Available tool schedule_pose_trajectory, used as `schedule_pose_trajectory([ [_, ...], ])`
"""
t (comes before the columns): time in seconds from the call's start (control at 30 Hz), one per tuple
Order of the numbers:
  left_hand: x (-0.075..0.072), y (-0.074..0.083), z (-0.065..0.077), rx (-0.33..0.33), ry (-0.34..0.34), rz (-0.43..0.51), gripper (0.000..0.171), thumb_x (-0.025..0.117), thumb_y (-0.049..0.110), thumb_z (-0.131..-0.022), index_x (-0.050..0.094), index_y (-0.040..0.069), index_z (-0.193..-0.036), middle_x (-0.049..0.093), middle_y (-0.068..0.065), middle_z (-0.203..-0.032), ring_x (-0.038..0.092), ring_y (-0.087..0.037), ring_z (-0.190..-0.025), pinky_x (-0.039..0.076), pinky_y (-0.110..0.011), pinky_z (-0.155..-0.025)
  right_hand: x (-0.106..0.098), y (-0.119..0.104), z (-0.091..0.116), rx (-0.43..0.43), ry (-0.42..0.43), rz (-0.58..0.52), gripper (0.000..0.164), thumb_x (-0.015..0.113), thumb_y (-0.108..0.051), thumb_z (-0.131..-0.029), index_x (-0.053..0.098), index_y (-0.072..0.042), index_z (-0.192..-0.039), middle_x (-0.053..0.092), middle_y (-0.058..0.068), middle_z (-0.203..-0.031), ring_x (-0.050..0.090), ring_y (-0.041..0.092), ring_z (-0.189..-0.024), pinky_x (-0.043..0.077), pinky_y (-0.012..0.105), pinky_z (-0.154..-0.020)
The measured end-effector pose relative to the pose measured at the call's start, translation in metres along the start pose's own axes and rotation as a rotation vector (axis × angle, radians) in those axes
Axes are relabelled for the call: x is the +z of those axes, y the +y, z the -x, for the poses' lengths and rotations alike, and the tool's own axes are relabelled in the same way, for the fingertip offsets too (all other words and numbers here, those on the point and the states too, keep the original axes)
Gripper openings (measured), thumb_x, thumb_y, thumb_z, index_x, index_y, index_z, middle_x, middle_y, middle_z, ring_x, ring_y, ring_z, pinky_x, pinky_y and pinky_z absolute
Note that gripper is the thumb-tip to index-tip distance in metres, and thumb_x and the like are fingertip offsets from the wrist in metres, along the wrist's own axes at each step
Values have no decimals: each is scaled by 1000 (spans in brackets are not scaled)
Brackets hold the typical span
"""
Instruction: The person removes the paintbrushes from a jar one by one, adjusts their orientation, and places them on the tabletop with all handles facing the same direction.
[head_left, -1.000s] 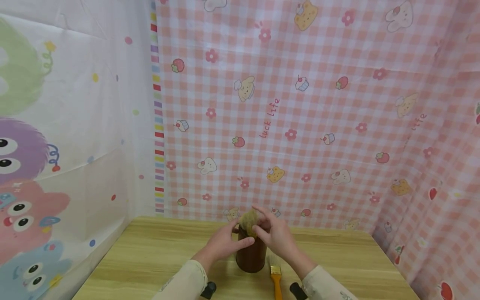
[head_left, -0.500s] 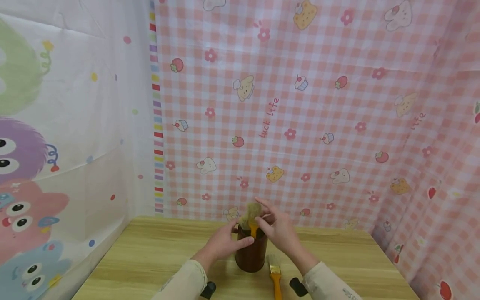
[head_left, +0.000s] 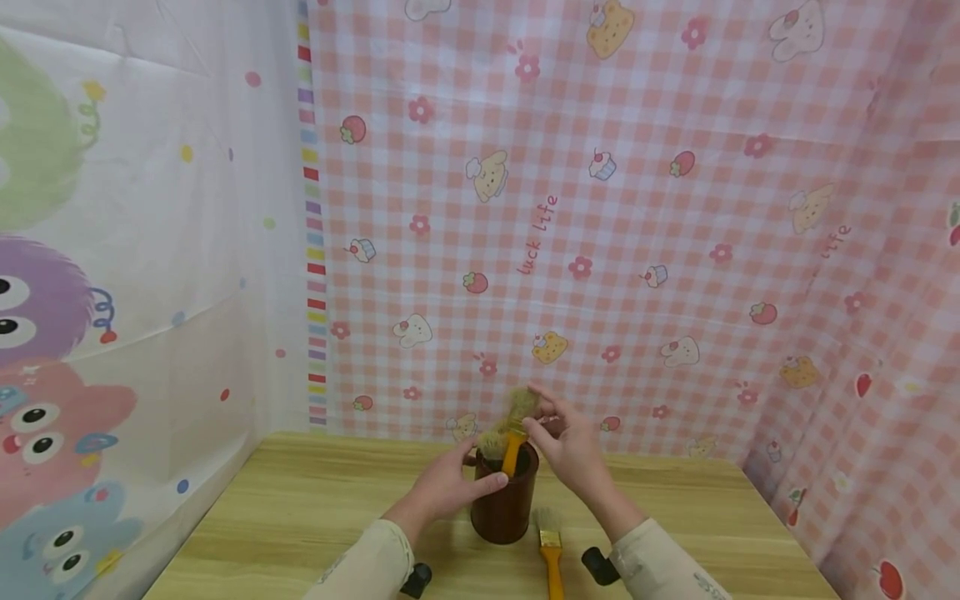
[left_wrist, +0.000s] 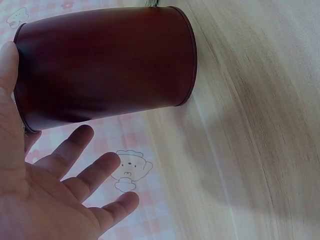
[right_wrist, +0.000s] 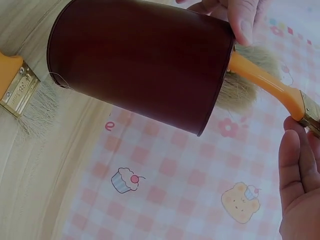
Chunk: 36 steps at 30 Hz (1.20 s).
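Observation:
A dark reddish-brown cylindrical pot (head_left: 501,512) stands upright on the table. My left hand (head_left: 450,482) holds it by the rim, thumb in front; in the left wrist view its other fingers (left_wrist: 95,177) spread beside the pot. My right hand (head_left: 568,446) pinches a paintbrush (head_left: 513,454) near its metal band. This brush has an orange handle and pale bristles pointing up; the handle's lower end is inside the pot. More pale bristles (head_left: 491,443) stick out of the pot's mouth, their handles hidden.
Another orange-handled paintbrush (head_left: 552,557) lies on the wooden table (head_left: 300,517), right of the pot. Two black objects (head_left: 597,565) show near the forearms. A pink checked cloth (head_left: 645,308) hangs behind the table, and a white patterned cloth (head_left: 172,333) at the left.
My right hand has moved up and slightly right, drawing the paintbrush higher so that more of its orange handle shows. The left hand and pot have stayed in place.

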<state>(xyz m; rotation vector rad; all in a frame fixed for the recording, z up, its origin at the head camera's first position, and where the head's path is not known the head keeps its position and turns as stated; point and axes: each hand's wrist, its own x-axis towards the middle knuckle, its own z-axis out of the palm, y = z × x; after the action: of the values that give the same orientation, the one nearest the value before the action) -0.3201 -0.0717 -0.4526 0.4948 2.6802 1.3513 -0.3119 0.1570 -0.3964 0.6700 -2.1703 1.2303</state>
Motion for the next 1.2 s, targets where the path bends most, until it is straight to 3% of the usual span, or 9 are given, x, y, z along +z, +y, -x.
schedule_pose_trajectory([
  [0.17, -1, 1, 1, 4, 4, -3, 99, 72, 69, -93, 35, 16, -168, 59, -21, -154, 57, -46, -141, 49, -68, -111, -5, 2, -1, 63, -5, -35, 52, 74, -12, -103, 61, -25, -152, 74, 9, -100, 80, 31, -82, 55, 24, -61],
  [0.4, -1, 1, 2, 2, 7, -1, 100, 72, 69, -93, 35, 14, -168, 59, -21, -154, 57, -47, -142, 48, -68, -111, -8, 1, -3, 154, 8, -81, 49, 73, -14, -104, 62, -23, -150, 74, 10, -103, 74, 8, -77, 46, 24, -52],
  [0.53, 0, 1, 2, -1, 7, -2, 99, 73, 69, -93, 37, 14, -168, 59, -21, -154, 57, -46, -141, 49, -68, -111, -10, 3, -5, 189, 23, -118, 51, 72, -13, -104, 59, -18, -153, 73, 15, -105, 74, 8, -76, 54, 25, -57],
  [0.63, 0, 1, 2, -5, 9, -1, 99, 72, 70, -93, 37, 15, -168, 60, -20, -154, 57, -46, -141, 49, -68, -111, -13, 6, -6, 213, 46, -134, 54, 72, -12, -104, 55, -16, -156, 73, 20, -108, 76, 13, -78, 63, 27, -69],
  [0.83, 0, 0, 1, -11, 12, 1, 99, 72, 70, -93, 35, 19, -169, 60, -19, -155, 57, -46, -142, 48, -69, -111, -21, 14, -9, 320, 93, -204, 56, 72, -14, -105, 53, -20, -157, 74, 24, -112, 77, 12, -77, 67, 32, -77],
  [1.03, 1, 0, 1, -6, 22, -4, 97, 74, 68, -92, 37, 20, -168, 61, -20, -153, 57, -47, -141, 48, -69, -111, -30, 21, -10, 477, 132, -360, 58, 70, -14, -105, 49, -25, -158, 74, 18, -114, 77, 11, -82, 65, 28, -78],
  [1.2, 1, -1, 0, -10, 24, -9, 99, 73, 71, -91, 36, 20, -168, 61, -19, -153, 57, -47, -141, 49, -69, -111, -36, 28, -10, 580, 172, -453, 62, 69, -14, -106, 45, -23, -162, 74, 1, -105, 77, 8, -83, 66, 28, -78],
])
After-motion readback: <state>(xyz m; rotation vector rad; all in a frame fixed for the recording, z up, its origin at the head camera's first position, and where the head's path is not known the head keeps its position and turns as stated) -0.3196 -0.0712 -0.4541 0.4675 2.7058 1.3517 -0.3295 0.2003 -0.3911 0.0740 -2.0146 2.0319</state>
